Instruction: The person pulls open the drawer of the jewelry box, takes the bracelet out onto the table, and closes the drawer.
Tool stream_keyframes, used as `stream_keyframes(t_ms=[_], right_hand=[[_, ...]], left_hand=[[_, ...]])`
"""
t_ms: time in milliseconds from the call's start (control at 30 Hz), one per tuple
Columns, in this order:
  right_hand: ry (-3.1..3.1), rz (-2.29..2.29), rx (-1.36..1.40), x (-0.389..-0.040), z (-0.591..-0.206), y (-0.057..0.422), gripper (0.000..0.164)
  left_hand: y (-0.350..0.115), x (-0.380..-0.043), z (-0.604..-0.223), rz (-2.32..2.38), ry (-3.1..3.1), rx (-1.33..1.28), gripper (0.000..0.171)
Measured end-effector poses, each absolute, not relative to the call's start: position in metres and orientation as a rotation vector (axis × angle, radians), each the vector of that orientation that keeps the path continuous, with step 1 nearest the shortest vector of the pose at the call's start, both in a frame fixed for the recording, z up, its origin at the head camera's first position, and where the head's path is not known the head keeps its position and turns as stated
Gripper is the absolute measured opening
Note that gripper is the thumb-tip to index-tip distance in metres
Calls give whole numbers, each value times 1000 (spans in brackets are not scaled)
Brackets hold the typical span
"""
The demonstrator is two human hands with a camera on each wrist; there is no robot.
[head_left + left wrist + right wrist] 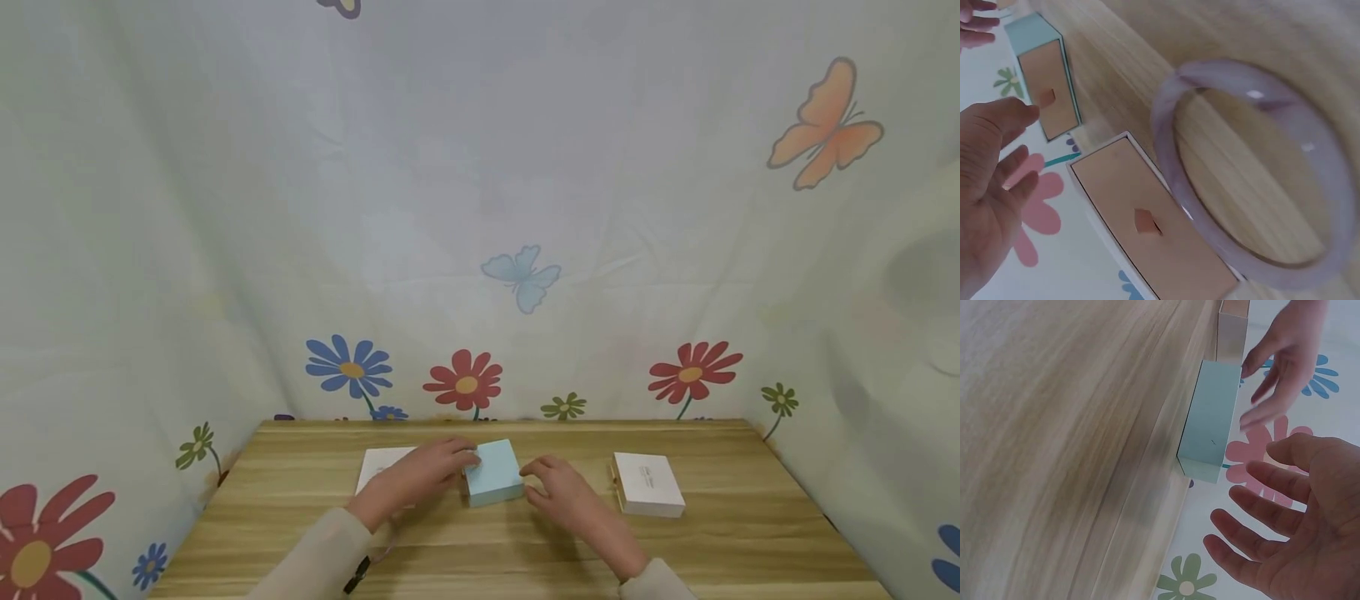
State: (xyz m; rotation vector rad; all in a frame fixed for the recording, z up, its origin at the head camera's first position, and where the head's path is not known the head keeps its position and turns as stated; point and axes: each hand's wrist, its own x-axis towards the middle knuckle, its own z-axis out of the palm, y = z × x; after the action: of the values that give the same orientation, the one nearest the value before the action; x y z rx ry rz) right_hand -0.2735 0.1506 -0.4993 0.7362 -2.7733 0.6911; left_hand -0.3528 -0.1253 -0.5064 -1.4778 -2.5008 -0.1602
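Note:
A small light-blue box lies on the wooden table between the two hands. My left hand reaches over a white box, its fingertips beside the blue box's upper left side; contact is unclear. On the other side, my right hand is near the blue box's right edge, fingers loosely bent and nothing gripped. Apart from the blue box, the right wrist view shows that right hand spread. Brown drawer fronts with small tabs show on the blue box and white box in the left wrist view.
Another white box with small printing sits to the right on the wooden table. A pale purple bangle looms close to the left wrist camera. A flower-and-butterfly cloth hangs behind the table.

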Motion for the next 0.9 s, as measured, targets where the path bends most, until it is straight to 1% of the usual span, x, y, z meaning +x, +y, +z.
stream_keyframes(t_ms=[300, 567, 900], right_hand=[[-2786, 672, 744, -276, -502, 149, 21], [-2809, 690, 717, -275, -502, 149, 22], [-2821, 690, 707, -274, -503, 148, 20]], left_hand=[[-107, -369, -504, -28, -2629, -1566, 49], [-103, -369, -502, -19, -2685, -1579, 47], [-102, -367, -499, -51, -2743, -1574, 50]])
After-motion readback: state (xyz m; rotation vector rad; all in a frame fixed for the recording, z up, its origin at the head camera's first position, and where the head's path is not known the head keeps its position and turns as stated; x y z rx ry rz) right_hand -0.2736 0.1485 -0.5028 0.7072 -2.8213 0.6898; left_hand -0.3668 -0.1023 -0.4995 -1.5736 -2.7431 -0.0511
